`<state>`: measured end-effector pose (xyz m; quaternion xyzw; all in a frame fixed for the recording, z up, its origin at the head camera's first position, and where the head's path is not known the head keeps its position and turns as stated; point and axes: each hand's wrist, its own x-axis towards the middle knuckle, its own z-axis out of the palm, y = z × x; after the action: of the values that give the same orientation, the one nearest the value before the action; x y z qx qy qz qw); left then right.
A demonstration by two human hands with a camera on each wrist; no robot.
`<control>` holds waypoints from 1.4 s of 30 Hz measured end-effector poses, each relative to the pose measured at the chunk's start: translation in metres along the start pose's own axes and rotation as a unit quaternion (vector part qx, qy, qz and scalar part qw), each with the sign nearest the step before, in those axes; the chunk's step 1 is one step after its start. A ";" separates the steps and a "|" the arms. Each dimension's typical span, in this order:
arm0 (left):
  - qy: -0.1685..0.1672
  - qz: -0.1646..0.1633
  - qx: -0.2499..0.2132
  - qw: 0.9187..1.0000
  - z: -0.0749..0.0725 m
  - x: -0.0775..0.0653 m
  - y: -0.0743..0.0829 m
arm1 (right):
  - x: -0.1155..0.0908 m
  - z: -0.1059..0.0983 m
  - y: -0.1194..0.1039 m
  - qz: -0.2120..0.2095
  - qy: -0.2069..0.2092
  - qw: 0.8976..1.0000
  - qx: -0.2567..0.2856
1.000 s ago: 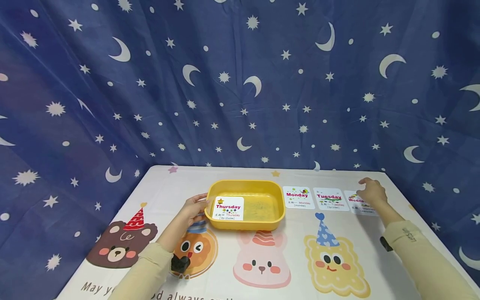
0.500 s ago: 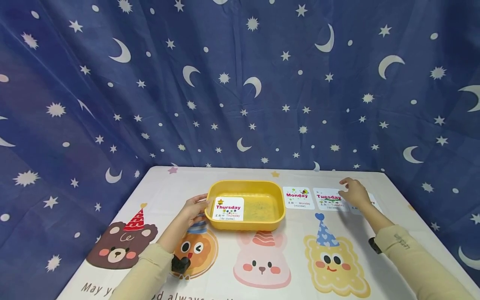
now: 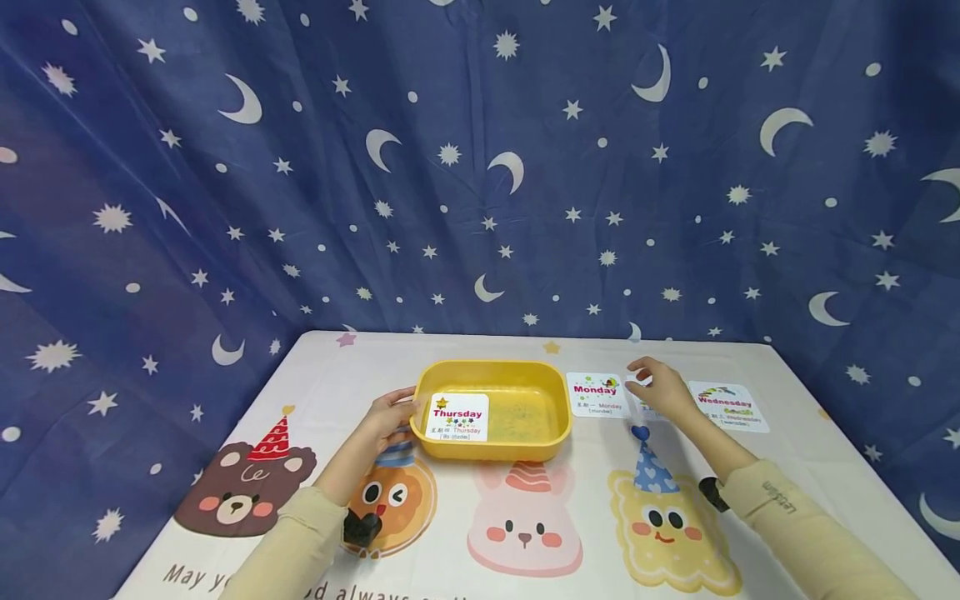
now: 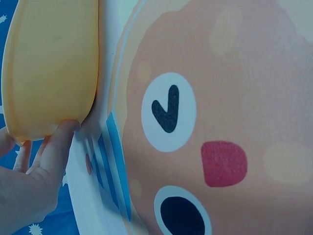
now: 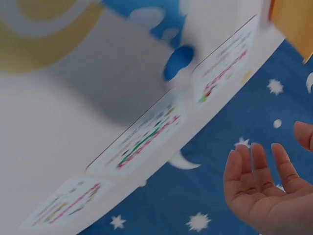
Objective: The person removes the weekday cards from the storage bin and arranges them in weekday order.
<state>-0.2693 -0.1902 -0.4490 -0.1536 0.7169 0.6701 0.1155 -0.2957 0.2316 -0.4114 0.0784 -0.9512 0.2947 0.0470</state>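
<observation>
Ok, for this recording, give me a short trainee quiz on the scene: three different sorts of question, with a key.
1. Which day is printed in English on the card lying inside the yellow tray?

2. True or false: the right hand is holding a card.

3. The left hand touches:
A) the tray's right end
B) the tray's left end
C) the Monday card

Key:
1. Thursday.
2. False; the right wrist view shows nothing in its fingers.
3. B.
</observation>
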 end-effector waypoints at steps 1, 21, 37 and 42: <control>0.000 0.000 -0.001 1.000 0.000 0.000 0.000 | 0.000 0.002 -0.003 -0.004 0.001 1.000 0.004; 0.000 -0.003 0.001 1.000 0.002 0.000 -0.001 | -0.016 0.047 -0.064 -0.145 0.013 0.987 0.073; 0.002 0.001 0.006 1.000 0.003 -0.001 0.002 | -0.007 0.078 -0.097 -0.134 -0.068 0.983 0.101; 0.000 0.001 0.009 1.000 0.002 -0.004 0.001 | -0.004 0.094 -0.106 -0.126 -0.110 0.982 0.091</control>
<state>-0.2663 -0.1875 -0.4472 -0.1518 0.7229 0.6640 0.1160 -0.2771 0.0925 -0.4309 0.2331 -0.9022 0.3618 -0.0283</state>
